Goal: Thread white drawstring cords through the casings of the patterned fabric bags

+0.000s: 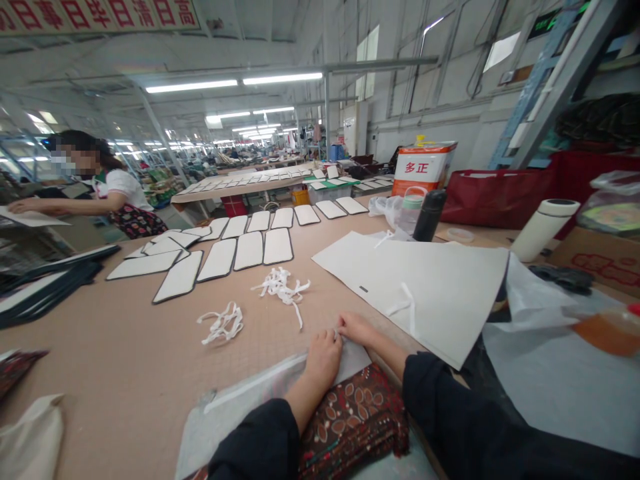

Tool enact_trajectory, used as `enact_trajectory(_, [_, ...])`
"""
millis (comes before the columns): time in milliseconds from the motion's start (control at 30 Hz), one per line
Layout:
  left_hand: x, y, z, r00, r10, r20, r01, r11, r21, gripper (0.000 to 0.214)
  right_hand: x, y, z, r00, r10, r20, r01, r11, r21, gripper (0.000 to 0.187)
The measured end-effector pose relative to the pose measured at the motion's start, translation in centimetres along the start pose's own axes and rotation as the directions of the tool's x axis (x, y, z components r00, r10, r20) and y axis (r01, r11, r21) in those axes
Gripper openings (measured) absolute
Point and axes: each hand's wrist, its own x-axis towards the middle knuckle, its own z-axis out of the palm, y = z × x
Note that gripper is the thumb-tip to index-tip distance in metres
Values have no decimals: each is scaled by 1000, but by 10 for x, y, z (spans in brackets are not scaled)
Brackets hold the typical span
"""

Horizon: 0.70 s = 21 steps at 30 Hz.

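Note:
My left hand (324,359) rests on a pale sheet (354,361) near the table's front edge, its fingers curled. Close beside it, my right hand (356,329) is closed in a pinch at the far edge of that sheet. What the fingertips hold is too small to make out. A thin white strip (255,385) runs along a greyish translucent panel (205,427) left of my left wrist. Below my hands lies a stack of brown and red leaf-patterned fabric (350,420). Two tangles of white tape (223,323) (283,287) lie beyond my hands.
Dark-edged white panels (249,251) lie in rows across the table (125,347). A large pale sheet (415,280) is at the right, near a black bottle (430,215), a white flask (544,230) and a tin (423,168). A co-worker (117,193) stands at the left holding a white sheet.

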Motion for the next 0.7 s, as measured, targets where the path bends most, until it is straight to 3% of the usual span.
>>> enact_trajectory(333, [0, -1, 2, 999, -35, 0, 34, 997, -74, 28, 1, -1, 5, 996, 52, -71, -53, 999, -2, 9])
enact_trajectory(467, [1, -5, 5, 986, -167, 20, 167, 960, -224, 24, -11, 0, 13, 981, -102, -166, 111, 993, 46, 18])
enact_trajectory(600, [0, -16, 4, 942, -326, 83, 330, 849, -413, 18, -25, 1, 19, 965, -225, -132, 230, 973, 24, 24])
enact_trajectory(700, [-5, -21, 0, 946, -300, 119, 323, 860, -396, 18, -33, -3, 15, 962, -252, -107, 253, 967, -8, 27])
